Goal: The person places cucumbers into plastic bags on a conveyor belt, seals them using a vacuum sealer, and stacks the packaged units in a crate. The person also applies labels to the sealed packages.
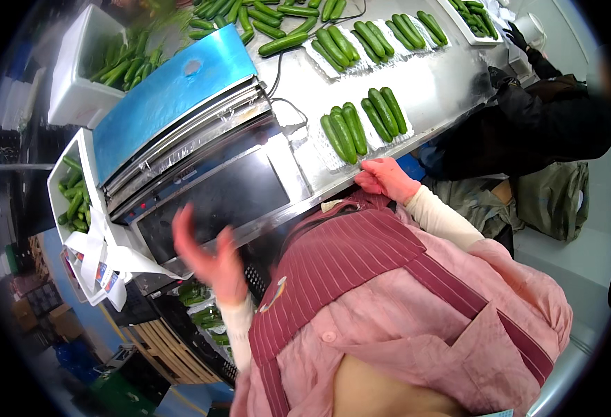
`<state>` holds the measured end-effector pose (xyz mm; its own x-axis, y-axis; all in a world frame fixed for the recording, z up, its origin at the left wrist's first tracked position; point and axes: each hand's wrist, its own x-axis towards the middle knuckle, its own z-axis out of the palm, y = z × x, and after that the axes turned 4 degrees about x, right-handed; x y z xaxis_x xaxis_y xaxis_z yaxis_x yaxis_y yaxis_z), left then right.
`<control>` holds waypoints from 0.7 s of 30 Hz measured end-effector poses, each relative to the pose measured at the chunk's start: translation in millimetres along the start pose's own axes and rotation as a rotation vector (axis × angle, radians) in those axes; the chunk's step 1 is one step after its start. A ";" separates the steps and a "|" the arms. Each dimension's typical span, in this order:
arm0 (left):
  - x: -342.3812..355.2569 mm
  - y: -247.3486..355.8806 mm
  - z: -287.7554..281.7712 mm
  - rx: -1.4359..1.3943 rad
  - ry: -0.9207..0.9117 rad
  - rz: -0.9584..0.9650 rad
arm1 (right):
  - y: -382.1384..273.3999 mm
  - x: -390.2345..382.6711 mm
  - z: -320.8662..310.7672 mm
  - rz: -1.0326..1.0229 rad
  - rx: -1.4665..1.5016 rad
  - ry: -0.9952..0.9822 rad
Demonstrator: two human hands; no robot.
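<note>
My left hand (212,257), in a pink glove, is raised over the front of the wrapping machine (222,194). Its thumb and fingers are apart with nothing between them, though motion blurs it. By the metal table's front edge is my right hand (391,179), also pink-gloved, with its fingers curled together; whatever they may hold is hidden. Just beyond it lie two groups of cucumbers on clear film, a left group (345,132) and a right group (385,115). The machine has a dark flat plate and a blue-covered top (180,83).
Loose cucumbers (271,21) and a row of grouped cucumbers (368,42) lie farther back on the table (444,87). White foam boxes (76,76) of cucumbers stand left. White label strips (104,257) hang beside the machine. A dark-clothed person (528,125) stands at right.
</note>
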<state>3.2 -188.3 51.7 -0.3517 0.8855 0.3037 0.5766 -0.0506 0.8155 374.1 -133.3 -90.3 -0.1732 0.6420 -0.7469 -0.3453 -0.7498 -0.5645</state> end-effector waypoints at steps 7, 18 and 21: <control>95.9 33.0 225.9 0.189 -0.577 0.537 | -11.8 18.5 10.2 -0.023 -0.180 0.116; 94.8 -4.4 324.1 0.557 -0.890 0.114 | -63.8 41.5 -19.7 -0.150 -0.165 0.251; 89.6 1.7 327.1 0.561 -0.873 0.051 | -68.4 62.1 -46.8 -0.174 -0.210 0.234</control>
<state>213.9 42.0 -80.8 0.2103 0.9260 -0.3135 0.9149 -0.0734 0.3970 430.1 -49.7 -114.6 0.0959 0.7270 -0.6799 -0.1502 -0.6647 -0.7319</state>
